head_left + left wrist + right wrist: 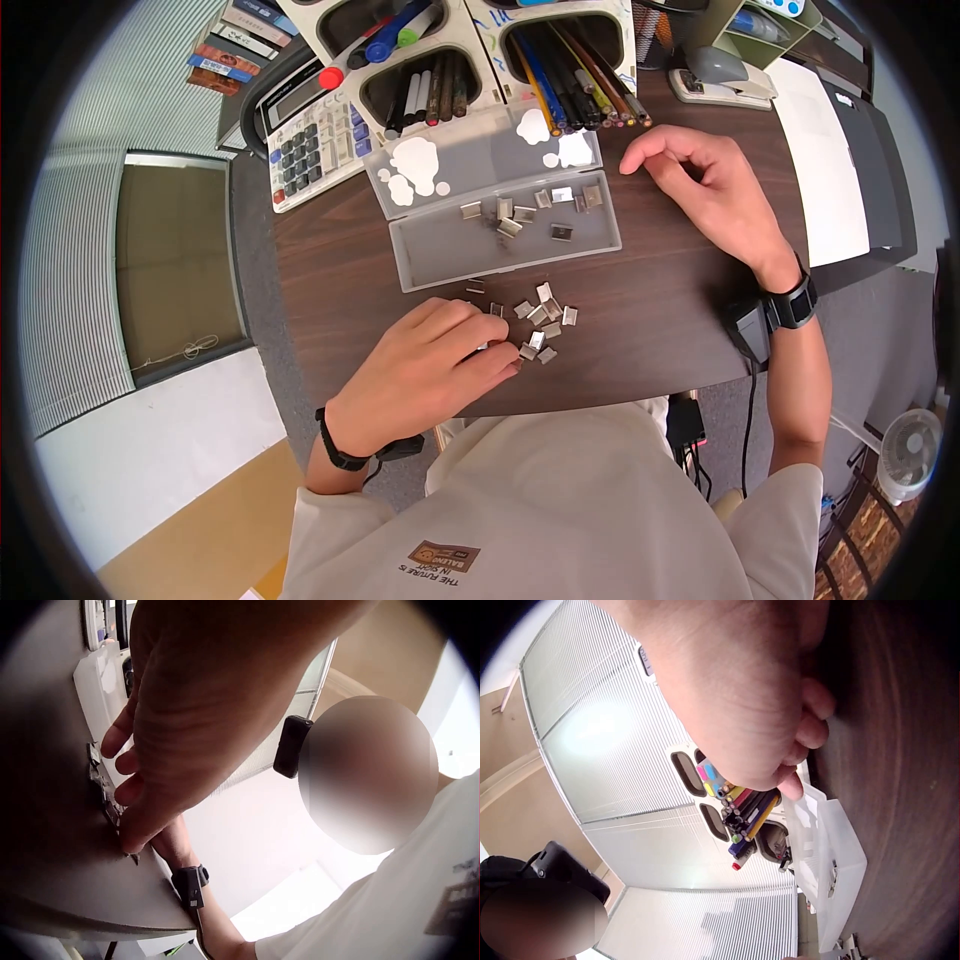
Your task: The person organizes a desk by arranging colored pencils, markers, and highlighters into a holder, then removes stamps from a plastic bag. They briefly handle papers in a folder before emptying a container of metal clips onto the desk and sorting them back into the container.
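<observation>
Small metal clips [538, 314] lie in a loose group on the dark table. My left hand [425, 370] is over the left side of this group, fingers bent down among the clips; a shiny bit of metal shows between the fingers, and whether it is gripped is hidden. In the left wrist view, the left hand's [187, 727] fingertips reach down to the clips [109, 806], slightly apart. Beyond them an open translucent box [430, 262] holds several more clips [510, 226]. My right hand [722, 195] rests right of the box, fingers loosely curled, holding nothing.
Behind the box stands an organizer [480, 62] with pens and pencils. A calculator [315, 150] is at the left. At the back right are a stapler [722, 80] and white paper [822, 170]. A black device [748, 330] with a cable hangs beside the right wrist.
</observation>
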Demonstrator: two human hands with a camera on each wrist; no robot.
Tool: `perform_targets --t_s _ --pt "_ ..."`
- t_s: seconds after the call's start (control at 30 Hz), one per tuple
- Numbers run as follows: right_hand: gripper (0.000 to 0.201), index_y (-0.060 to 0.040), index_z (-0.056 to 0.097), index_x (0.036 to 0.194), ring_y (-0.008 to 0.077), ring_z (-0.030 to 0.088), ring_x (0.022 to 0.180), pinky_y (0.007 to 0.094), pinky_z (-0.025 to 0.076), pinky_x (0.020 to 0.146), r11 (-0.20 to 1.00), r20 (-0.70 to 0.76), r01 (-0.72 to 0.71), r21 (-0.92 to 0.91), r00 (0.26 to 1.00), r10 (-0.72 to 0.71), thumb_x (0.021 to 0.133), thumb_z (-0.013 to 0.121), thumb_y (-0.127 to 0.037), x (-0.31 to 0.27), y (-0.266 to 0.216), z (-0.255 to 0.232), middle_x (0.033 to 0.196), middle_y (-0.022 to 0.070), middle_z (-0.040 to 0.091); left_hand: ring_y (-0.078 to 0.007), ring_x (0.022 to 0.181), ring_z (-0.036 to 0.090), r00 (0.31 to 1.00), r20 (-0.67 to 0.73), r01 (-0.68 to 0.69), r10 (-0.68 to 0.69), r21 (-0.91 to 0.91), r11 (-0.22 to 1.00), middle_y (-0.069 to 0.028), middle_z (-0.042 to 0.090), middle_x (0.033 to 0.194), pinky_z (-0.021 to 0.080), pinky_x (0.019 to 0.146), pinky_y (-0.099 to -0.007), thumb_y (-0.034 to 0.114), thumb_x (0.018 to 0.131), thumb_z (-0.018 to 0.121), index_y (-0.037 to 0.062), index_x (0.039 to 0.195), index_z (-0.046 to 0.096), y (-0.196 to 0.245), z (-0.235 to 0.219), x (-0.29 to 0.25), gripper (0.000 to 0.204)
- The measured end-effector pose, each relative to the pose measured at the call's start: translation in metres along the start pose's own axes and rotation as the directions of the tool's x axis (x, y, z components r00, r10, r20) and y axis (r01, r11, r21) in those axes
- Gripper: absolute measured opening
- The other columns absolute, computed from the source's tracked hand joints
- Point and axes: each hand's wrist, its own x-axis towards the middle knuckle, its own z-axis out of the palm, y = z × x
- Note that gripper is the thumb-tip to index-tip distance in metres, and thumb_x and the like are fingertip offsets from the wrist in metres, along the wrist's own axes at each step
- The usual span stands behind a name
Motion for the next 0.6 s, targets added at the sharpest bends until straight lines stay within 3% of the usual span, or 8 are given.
perform_targets --t_s 0.23,0.43,0.6 --pt "0.019 -0.0052 0.075 0.105 0.0041 0.050 0.071 0.0242 0.043 0.065 1.000 -0.005 -0.012 0.007 1.000 0.012 0.100 0.058 -0.007 -0.0004 0.0006 0.0007 0.081 -0.0035 0.065 -0.0238 0.090 0.061 0.997 0.063 0.050 -0.045 -0.076 0.996 -0.0026 0.065 0.101 0.053 0.078 -0.0358 0.011 0.075 0.087 0.0072 0.094 0.072 0.0014 -0.0032 0.0081 0.025" --pt "0.018 -0.0053 0.076 0.105 0.0036 0.047 0.069 0.0242 0.041 0.062 1.000 -0.005 -0.012 0.003 1.000 0.012 0.101 0.058 -0.008 -0.0009 0.0021 0.0005 0.078 -0.0045 0.061 -0.0231 0.089 0.062 0.997 0.079 0.003 0.004 -0.096 0.995 -0.0031 0.068 0.102 0.054 0.075 -0.0355 0.008 0.078 0.084 0.0064 0.094 0.071 -0.0003 -0.0006 0.0088 0.020" --pt "0.018 -0.0055 0.076 0.105 0.0037 0.047 0.069 0.0243 0.040 0.062 1.000 -0.005 -0.017 -0.001 1.000 0.017 0.101 0.058 -0.009 -0.0007 0.0022 0.0003 0.077 -0.0044 0.061 -0.0246 0.087 0.064 0.999 0.031 -0.010 0.012 -0.078 0.997 -0.0045 0.071 0.100 0.054 0.075 -0.0360 0.005 0.079 0.081 0.0053 0.092 0.071 -0.0059 -0.0078 0.0108 0.016"
